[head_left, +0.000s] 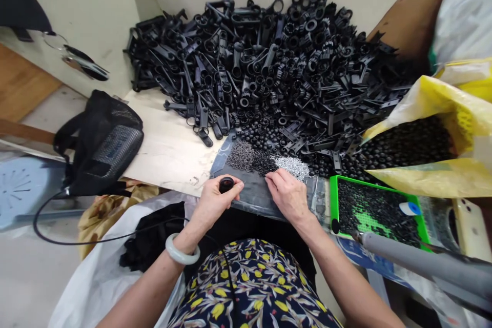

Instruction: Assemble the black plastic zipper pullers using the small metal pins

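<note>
My left hand point(217, 197) is closed round a small round black part point(226, 184), held between thumb and fingers over the front of the dark mat point(251, 189). To its right, my right hand point(286, 192) has its thumb and fingertips pressed together beside the small black pieces point(263, 162); anything between them is too small to make out. Silvery pins point(294, 166) lie just beyond my right hand. A heap of grey-brown small pieces point(241, 156) lies behind my left hand. The hands are apart.
A large pile of black plastic parts point(238, 56) fills the back. At right are a green tray point(334, 200) of small black pieces, a yellow bag point(407, 182) with black balls, a grey tool point(407, 253) and a phone point(472, 228). A black bag point(111, 133) sits left.
</note>
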Action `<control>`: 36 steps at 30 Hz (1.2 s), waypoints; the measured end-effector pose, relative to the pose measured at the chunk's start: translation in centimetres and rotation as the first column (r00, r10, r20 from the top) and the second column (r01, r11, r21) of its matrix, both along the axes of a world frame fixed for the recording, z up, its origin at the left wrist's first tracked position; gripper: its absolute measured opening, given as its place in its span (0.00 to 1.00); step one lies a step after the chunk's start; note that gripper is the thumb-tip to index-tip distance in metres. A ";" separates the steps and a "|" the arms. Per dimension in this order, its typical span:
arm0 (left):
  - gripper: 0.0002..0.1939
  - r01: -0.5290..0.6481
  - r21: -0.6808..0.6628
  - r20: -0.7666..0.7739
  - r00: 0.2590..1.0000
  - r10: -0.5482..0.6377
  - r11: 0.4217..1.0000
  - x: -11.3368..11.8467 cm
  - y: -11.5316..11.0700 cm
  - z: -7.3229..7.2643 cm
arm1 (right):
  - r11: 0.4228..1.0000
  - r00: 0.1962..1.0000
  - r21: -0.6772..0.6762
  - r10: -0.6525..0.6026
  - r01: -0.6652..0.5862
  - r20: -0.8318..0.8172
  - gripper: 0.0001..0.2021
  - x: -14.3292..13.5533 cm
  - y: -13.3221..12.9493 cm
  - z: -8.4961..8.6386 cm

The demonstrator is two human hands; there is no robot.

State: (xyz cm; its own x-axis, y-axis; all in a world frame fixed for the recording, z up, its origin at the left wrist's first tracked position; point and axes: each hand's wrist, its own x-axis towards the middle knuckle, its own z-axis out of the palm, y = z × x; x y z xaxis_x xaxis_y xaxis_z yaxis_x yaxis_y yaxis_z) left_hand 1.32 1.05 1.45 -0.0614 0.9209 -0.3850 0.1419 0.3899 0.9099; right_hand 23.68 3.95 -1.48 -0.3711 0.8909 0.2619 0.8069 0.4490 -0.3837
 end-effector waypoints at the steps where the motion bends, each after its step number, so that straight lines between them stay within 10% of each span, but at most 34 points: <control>1: 0.15 -0.019 -0.017 0.024 1.000 0.019 1.000 0.0 0.0 -0.1 | 1.000 0.999 -0.024 0.006 -0.007 -0.053 0.11 0.0 0.0 0.2; 11: 0.09 0.012 0.109 -0.095 0.995 -0.001 0.994 0.5 0.0 -0.6 | 0.852 0.741 -0.477 -0.174 -0.218 -0.649 0.08 -4.0 -0.2 0.8; 22: 0.13 -0.098 -0.004 0.097 0.990 0.098 0.995 0.2 0.2 0.0 | 0.969 0.820 -0.192 0.018 -0.155 -0.572 0.08 -6.0 -0.1 0.7; 31: 0.13 0.162 -0.439 0.742 0.621 0.255 0.884 -0.3 0.4 1.2 | 0.946 0.796 0.013 0.280 -0.324 -0.536 0.09 -4.3 -0.2 1.1; 36: 0.13 0.033 -0.341 0.724 0.647 0.240 0.940 0.9 0.3 0.8 | 0.973 0.803 -0.034 0.167 -0.226 -0.572 0.07 -3.9 -0.2 0.8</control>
State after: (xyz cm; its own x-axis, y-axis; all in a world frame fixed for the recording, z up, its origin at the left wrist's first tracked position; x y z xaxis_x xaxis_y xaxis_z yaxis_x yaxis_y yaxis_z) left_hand 2.24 1.40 2.25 0.2838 0.7564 -0.5893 -0.5887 0.6225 0.5156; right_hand 19.76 3.79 -0.70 -0.3555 0.8463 0.3966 0.3351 0.5116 -0.7912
